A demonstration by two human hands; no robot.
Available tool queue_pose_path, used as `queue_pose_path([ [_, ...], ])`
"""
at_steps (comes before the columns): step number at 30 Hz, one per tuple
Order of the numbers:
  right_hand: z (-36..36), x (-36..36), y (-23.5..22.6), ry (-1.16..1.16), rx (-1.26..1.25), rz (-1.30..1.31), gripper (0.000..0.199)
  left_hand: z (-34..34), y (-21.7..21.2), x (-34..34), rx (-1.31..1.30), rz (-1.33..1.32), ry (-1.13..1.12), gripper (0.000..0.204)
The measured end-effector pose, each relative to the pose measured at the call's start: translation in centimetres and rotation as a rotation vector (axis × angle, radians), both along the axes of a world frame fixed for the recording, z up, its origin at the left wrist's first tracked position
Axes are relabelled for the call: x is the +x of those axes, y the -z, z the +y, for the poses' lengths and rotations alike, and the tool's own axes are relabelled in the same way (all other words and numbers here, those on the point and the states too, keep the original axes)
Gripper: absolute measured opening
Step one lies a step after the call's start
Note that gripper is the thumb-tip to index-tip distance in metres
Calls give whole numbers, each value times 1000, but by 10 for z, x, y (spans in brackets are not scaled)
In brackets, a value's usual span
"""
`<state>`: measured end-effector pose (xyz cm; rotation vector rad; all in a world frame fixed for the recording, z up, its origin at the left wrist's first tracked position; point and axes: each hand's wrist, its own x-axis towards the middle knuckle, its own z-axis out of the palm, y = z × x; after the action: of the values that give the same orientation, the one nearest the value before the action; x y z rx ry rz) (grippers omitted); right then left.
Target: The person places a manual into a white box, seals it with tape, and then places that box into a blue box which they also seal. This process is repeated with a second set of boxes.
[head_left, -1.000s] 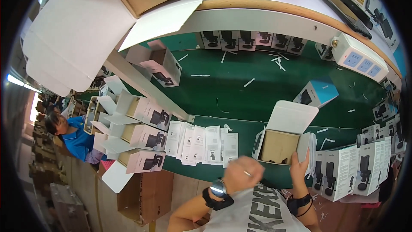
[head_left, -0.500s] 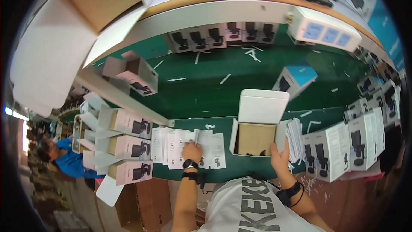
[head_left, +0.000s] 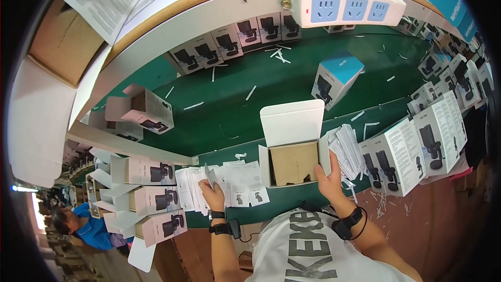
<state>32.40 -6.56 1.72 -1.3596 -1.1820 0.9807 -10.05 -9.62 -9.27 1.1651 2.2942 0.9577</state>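
Observation:
My left hand point(head_left: 212, 195) pinches a thin folded leaflet point(head_left: 209, 175), raised on edge above overlapping rows of white printed leaflets point(head_left: 242, 177) on the green bench. Beside it to the right stands an open white box point(head_left: 264, 162), lid flap up, with a brown cardboard insert point(head_left: 295, 164) filling its inside. My right hand point(head_left: 330, 184) grips the box's right wall near the front corner, thumb toward the insert and fingers on the outer side. A thick stack of folded white papers point(head_left: 346, 151) leans just right of that hand.
Open boxes point(head_left: 151, 198) line the left edge; closed printed boxes point(head_left: 391, 159) stand right. A blue-topped box point(head_left: 338, 79) sits on the green belt among paper scraps. A power strip point(head_left: 347, 5) is fixed to the shelf. A person in blue point(head_left: 94, 227) is far left.
My left hand has moved slightly left and lifted a leaflet off the rows. My right hand stays at the box's right side. The whole view has shifted.

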Motion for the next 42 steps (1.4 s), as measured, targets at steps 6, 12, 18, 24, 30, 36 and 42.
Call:
queue_pose_path([
  [6,2,2,0,-1,21,-122,57,11,-45,31,171,507,159,81],
  [12,2,7,0,-2,10,-92,57,2,-252,139,719,-717,198,77],
  [18,3,2,4,-25,21,-68,59,30,-234,201,685,-295,658,76],
  [24,-1,16,-27,-90,45,-123,59,45,-226,202,446,473,777,74],
  [30,-2,63,-24,-272,-408,441,56,23,-178,198,345,-214,627,80],
  [36,12,19,-35,-161,-320,-184,36,27,-198,261,173,552,964,92],
  [42,27,44,-43,-166,-81,-102,19,32,-174,263,230,626,1041,91],
])
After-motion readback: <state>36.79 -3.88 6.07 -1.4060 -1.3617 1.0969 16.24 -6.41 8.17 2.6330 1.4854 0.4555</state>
